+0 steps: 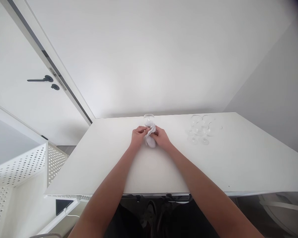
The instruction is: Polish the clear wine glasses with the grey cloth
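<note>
Near the far edge of the white table, a clear stemmed glass (149,116) shows its bowl beyond my hands. A white cloth (151,141) is bunched about the glass's lower part and hides the stem and foot. On the left, my left hand (139,134) is closed, its thumb and fingers pinching the cloth by the glass. My right hand (162,136) is closed on the cloth from the other side, fingers curled in toward the stem. Whether the fingers touch the glass directly is hidden by the cloth.
Several clear stemmed glasses (199,129) stand close together on the white table (213,168), right of my hands. A wall (151,66) rises behind the table. At left are a door with a black handle (39,79) and a white perforated panel (27,165).
</note>
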Motion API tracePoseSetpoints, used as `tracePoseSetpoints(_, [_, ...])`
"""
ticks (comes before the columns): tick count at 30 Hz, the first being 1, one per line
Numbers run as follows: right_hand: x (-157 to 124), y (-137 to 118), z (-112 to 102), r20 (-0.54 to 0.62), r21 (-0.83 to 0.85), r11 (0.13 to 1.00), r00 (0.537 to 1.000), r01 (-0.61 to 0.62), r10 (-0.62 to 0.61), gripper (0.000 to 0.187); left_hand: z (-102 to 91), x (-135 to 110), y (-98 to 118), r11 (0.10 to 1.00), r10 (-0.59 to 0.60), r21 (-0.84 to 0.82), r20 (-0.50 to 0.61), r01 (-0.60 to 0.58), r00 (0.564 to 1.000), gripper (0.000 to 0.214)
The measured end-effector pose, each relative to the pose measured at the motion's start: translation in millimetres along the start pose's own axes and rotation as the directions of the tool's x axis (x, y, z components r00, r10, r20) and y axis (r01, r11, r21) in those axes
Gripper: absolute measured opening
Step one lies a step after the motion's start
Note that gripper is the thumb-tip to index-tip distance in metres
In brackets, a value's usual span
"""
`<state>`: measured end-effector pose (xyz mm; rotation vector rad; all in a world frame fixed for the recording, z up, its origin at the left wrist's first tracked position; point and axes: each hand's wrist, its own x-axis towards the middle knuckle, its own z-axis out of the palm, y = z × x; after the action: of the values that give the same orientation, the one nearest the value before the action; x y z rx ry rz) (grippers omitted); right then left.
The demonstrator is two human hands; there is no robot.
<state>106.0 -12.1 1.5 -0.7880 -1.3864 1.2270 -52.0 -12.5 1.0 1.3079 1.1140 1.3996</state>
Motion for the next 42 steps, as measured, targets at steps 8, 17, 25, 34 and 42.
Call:
tracePoseSetpoints(8, [2.3, -3.7, -7.3, -0.107, -0.104, 0.994, 0.994, -0.045, 0.033, 0.016, 5.2, -8.0, 8.4, 0.998, 0.057, -0.017, 0.203, -0.055, 0.978, 0.036])
tracePoseSetpoints(17, [2.2, -6.4, -7.1, -0.194, 0.024, 0.99, 0.971, -0.136, 0.138, 0.028, 0.1, -5.8, 12.7, 0.991, 0.136, -0.002, 0.091, -0.136, 0.987, 0.035])
tracePoseSetpoints(25, [-5.1, -22.6, -1.3, 0.158, 0.267, 0.834, 0.876, -0.482, 0.456, 0.033, 2.6, 0.5, 9.9, 0.876, -0.067, -0.452, 0.227, 0.166, 0.972, 0.053])
tracePoseSetpoints(34, [-2.7, -3.9, 4.1, 0.008, -0.156, 0.965, 0.977, -0.209, 0.213, 0.03, -0.7, 2.7, 5.6, 0.919, -0.046, -0.39, 0.052, 0.063, 0.998, 0.049])
tracePoseSetpoints(42, [-7.5, -17.4, 2.1, 0.221, 0.154, 0.903, 0.904, -0.402, 0.365, 0.04, 2.0, -2.6, 13.7, 0.852, -0.049, -0.491, 0.276, 0.185, 0.96, 0.056])
